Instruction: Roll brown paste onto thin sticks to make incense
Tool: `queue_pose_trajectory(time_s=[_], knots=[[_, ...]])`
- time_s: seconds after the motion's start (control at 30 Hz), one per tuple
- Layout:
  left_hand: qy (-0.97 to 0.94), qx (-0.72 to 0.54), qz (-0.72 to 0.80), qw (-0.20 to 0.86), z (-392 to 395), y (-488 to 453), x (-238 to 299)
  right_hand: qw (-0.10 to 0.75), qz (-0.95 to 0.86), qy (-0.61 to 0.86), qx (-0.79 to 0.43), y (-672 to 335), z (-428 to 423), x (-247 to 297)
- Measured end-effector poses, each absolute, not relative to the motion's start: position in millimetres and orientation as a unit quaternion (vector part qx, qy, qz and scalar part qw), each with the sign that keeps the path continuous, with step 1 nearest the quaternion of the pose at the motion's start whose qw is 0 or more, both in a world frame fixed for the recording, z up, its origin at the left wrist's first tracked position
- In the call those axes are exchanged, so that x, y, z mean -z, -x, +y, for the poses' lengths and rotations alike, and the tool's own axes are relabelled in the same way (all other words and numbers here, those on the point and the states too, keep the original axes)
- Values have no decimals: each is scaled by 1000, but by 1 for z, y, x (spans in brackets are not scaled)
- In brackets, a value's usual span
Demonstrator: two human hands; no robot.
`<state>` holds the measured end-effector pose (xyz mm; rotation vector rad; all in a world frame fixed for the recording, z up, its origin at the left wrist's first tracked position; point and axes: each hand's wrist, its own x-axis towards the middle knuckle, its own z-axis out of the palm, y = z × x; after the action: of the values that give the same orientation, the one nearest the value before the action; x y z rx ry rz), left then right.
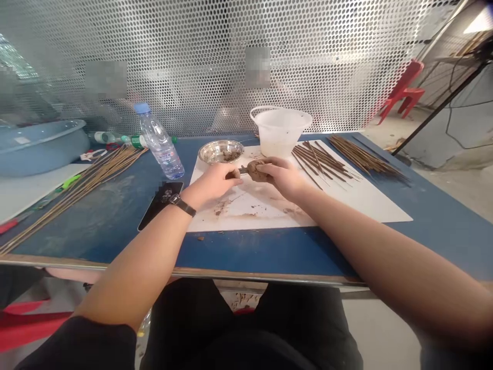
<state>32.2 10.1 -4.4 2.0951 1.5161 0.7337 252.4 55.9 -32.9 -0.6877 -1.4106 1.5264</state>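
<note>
My right hand is closed around a rounded lump of brown clay-like paste, held just above a white board. Close beside it, my left hand is closed, thumb and fingers pinching a small brown piece of what looks like the same paste. A thin dark length bridges the gap between the hands; its kind is too small to tell. Just behind the left hand stands a metal bowl with brown crumbs in it. Brown smears and bits lie on the board below.
A white bucket stands behind my right hand. Brown-coated sticks lie on the board, with another bundle to the right. On the left are a water bottle, a phone, long thin sticks and a blue basin.
</note>
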Motion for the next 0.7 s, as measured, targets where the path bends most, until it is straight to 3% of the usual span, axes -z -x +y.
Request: queue_pose_trajectory(time_s=[0.7], knots=[[-779,-266,515,238,5,-40,4,449,-576,338,-594,-250,47,28]])
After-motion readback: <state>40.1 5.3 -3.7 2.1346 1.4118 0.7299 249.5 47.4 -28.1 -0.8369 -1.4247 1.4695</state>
